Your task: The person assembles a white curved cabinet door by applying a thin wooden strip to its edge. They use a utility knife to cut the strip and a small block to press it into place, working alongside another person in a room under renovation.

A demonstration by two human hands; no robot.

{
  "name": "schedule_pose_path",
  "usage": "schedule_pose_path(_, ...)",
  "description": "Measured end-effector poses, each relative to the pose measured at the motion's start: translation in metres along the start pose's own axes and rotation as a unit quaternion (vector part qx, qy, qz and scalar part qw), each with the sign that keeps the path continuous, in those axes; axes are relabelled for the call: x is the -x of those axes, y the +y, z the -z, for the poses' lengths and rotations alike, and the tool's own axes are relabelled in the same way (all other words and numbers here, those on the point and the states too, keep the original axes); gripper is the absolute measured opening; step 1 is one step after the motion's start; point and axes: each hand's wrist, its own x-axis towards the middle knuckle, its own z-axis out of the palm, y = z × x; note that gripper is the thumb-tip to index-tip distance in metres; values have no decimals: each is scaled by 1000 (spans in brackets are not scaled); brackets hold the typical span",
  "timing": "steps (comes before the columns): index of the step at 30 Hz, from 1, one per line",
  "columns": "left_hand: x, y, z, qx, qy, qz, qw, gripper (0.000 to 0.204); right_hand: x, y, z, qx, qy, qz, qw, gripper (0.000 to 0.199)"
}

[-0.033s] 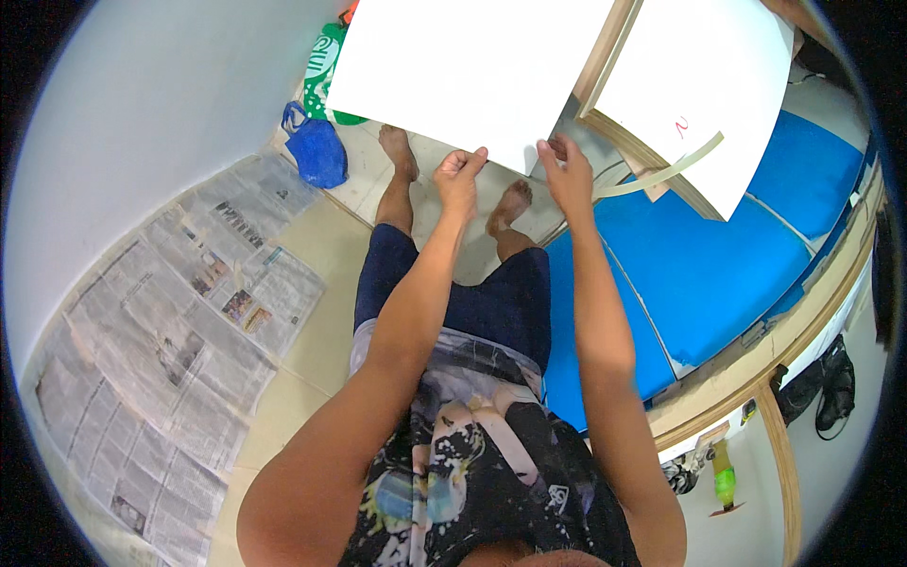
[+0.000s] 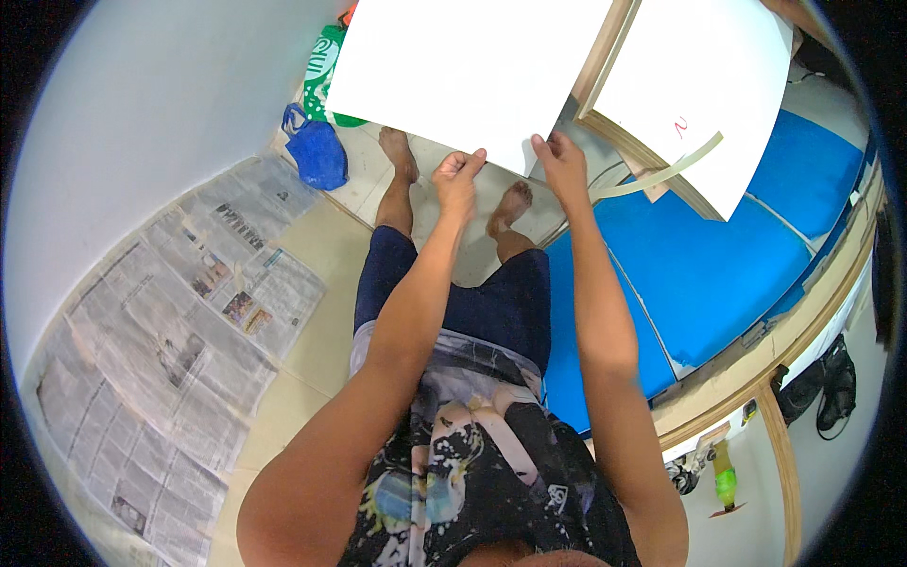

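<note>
A large white panel (image 2: 463, 76) extends away from me at the top of the view. My left hand (image 2: 457, 181) grips its near edge, thumb on top and fingers curled below. At the panel's near right corner, my right hand (image 2: 565, 170) is closed on the edge, its thumb against the side; the undersides of both grips are hidden. Right of it lies a stack of white-faced boards (image 2: 699, 85) with raw wood edges and a small red mark. A pale thin strip (image 2: 666, 175) curves out over that stack's near side.
Blue padded sheets (image 2: 699, 274) cover the surface on my right. Newspaper (image 2: 189, 312) lies over the floor at left, along the wall. A blue bag (image 2: 317, 151) and a green bag (image 2: 326, 76) stand by the panel's left side. Another person's arm (image 2: 801, 17) reaches in at the top right.
My right hand has shifted very slightly left at the panel's corner. The left hand and the panel look almost unmoved.
</note>
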Motion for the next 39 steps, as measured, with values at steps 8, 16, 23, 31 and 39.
schedule_pose_path(8, -24, 31, 44, -14, 22, -42, 999, 22, -13, 1, -57, -38, -109, -98, 988, 47)
schedule_pose_path(16, -5, 4, 32, -25, 23, -16, 999, 20, -18, -4, -72, -82, -121, -121, 982, 42)
schedule_pose_path(23, 19, -18, 10, -12, 12, -3, 1000, 18, -24, -5, -66, -32, -143, -142, 979, 37)
schedule_pose_path(31, 30, -7, 4, -36, -49, 88, 994, 23, -14, -21, -64, -91, -134, -105, 981, 42)
schedule_pose_path(39, -59, 60, 11, -44, 139, -107, 984, 81, -1, -29, -66, -120, -110, -153, 975, 36)
